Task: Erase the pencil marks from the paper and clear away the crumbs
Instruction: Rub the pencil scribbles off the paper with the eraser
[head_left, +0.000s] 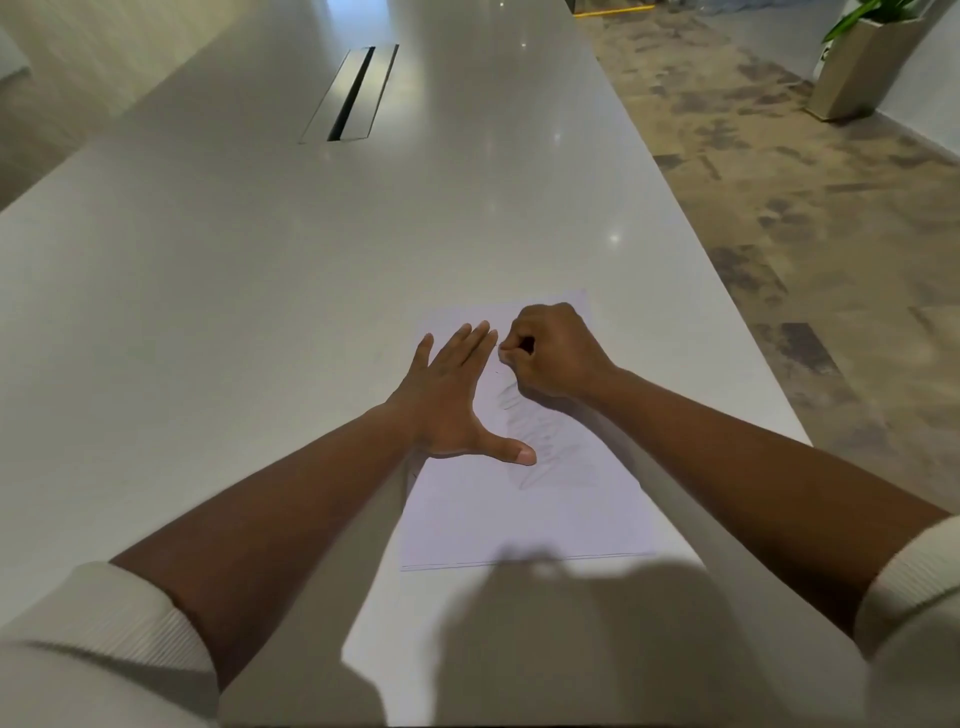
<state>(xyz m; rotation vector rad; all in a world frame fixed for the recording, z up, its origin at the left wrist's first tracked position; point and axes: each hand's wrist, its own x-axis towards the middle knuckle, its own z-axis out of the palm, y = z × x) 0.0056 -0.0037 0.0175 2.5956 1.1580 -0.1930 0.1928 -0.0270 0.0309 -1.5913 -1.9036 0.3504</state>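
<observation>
Paper (524, 514): lay flat on the table (260, 286), near its right edge. I kept the left hand (451, 400) spread flat, pinning it against sliding. Right hand (553, 353) curled, pinching a small pale eraser (503, 355) over faint pencil marks (540, 431).

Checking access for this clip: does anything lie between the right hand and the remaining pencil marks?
Nothing visible does. The right hand sits on the white paper sheet, the grey pencil marks directly beside it; the flat left hand rests left of them.

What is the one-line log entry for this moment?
left hand: flat on paper | right hand: rubbing eraser | pencil marks: remain
</observation>
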